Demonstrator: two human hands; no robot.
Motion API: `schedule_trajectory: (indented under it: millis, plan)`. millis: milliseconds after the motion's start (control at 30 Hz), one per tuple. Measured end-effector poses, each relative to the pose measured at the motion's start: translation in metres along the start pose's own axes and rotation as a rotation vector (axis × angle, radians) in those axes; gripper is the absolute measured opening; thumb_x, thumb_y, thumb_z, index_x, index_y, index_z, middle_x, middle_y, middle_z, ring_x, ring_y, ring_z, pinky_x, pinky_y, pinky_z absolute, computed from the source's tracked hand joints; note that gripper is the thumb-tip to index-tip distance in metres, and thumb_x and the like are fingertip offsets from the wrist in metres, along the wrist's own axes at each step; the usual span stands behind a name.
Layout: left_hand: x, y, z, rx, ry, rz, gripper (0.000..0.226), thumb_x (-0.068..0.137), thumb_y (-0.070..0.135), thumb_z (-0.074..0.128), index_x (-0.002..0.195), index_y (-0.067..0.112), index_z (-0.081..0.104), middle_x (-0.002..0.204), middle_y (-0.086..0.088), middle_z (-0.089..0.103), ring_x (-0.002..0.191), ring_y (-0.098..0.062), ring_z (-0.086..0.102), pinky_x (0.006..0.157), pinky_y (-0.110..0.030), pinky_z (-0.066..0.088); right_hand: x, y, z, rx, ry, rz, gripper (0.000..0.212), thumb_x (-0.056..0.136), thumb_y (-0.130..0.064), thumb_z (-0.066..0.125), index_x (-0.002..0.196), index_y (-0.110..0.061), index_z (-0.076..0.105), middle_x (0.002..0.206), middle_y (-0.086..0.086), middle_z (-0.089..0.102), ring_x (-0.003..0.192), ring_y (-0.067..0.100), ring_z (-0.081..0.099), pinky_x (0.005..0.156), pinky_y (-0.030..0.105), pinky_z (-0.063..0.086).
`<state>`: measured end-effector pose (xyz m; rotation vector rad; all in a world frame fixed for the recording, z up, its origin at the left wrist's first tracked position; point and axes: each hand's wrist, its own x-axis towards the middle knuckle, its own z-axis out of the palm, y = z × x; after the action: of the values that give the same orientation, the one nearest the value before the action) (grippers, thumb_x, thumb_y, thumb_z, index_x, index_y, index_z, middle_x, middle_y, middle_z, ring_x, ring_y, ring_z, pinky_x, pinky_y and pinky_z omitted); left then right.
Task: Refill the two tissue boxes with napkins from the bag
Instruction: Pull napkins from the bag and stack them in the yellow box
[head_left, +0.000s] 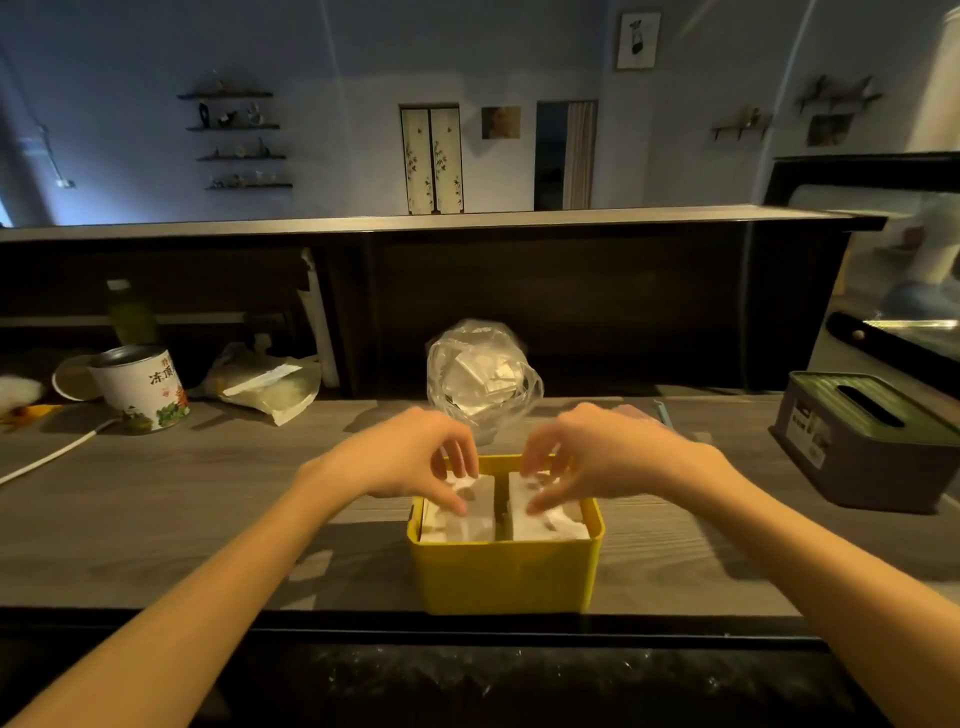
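While both hands work over it, the open yellow tissue box (506, 571) stands at the near edge of the grey wood-grain counter (156, 519), holding two side-by-side stacks of white napkins. Left hand (415, 457): fingers curled downward, fingertips and thumb pinching the top of the left napkin stack (462, 514). Right hand (592, 457): fingers likewise curled, pinching the top of the right napkin stack (545, 514). A narrow gap separates the two stacks; their tops sit about level with the box rim. Just behind the box, between the two hands, stands a clear plastic bag (483, 374) with more white napkins inside. Far right: a grey tissue box (862, 447) with a green slotted lid in place, well apart from the yellow one. Far left: a printed white tin can (140, 389), a flat translucent packet (270, 387) beside it, and a white cable (52, 454) running across the counter.
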<state>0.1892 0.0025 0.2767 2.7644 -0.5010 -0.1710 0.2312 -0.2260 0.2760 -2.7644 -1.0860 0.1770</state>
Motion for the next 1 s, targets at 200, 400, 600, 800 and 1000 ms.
schedule_trajectory:
  millis: [200,400,600,800,1000]
  plan:
    - [0.022,-0.034,-0.012,-0.091,0.340,-0.019,0.014,0.087,0.029,0.077,0.099,0.026,0.070,0.095,0.013,0.070,0.089,0.002,0.065,0.081,-0.019,0.055,0.043,0.037,-0.004,0.208,0.291,0.096,0.022,0.095,-0.032,0.069,0.115,-0.022,0.071,0.101,-0.010,0.071,0.091,0.003,0.067,0.090,0.027,0.058]
    - [0.096,-0.077,0.014,-0.080,0.343,-0.049,0.040,0.093,0.021,0.069,0.131,0.026,0.058,0.131,0.005,0.055,0.118,-0.010,0.056,0.099,-0.031,0.052,0.123,0.064,0.021,0.263,0.282,0.006,0.027,0.100,-0.021,0.064,0.127,-0.020,0.067,0.121,-0.004,0.070,0.108,0.008,0.066,0.099,0.028,0.054]
    - [0.159,-0.096,0.027,-0.006,0.603,-0.162,0.099,0.090,0.025,0.072,0.156,0.043,0.002,0.158,-0.005,0.031,0.133,-0.031,0.049,0.099,-0.054,0.051,0.191,0.088,0.024,0.295,0.514,-0.006,0.055,0.099,-0.003,0.057,0.151,-0.016,0.043,0.137,0.008,0.060,0.120,0.020,0.063,0.099,0.038,0.055]
    - [0.187,-0.112,0.047,-0.059,0.702,-0.210,0.120,0.080,0.027,0.083,0.156,0.043,-0.009,0.151,-0.010,0.037,0.128,-0.031,0.053,0.092,-0.044,0.053,0.231,0.108,0.024,0.004,0.526,-0.126,0.053,0.093,-0.009,0.070,0.143,-0.017,0.054,0.139,0.001,0.061,0.126,0.015,0.058,0.108,0.035,0.049]
    - [0.185,-0.131,0.068,-0.285,0.727,-0.185,0.121,0.078,0.024,0.085,0.157,0.043,-0.005,0.155,-0.007,0.032,0.134,-0.024,0.048,0.095,-0.033,0.048,0.259,0.110,0.031,-0.483,0.368,-0.054,0.093,0.081,-0.036,0.084,0.156,-0.027,0.030,0.159,0.002,0.039,0.145,0.024,0.038,0.120,0.041,0.027]
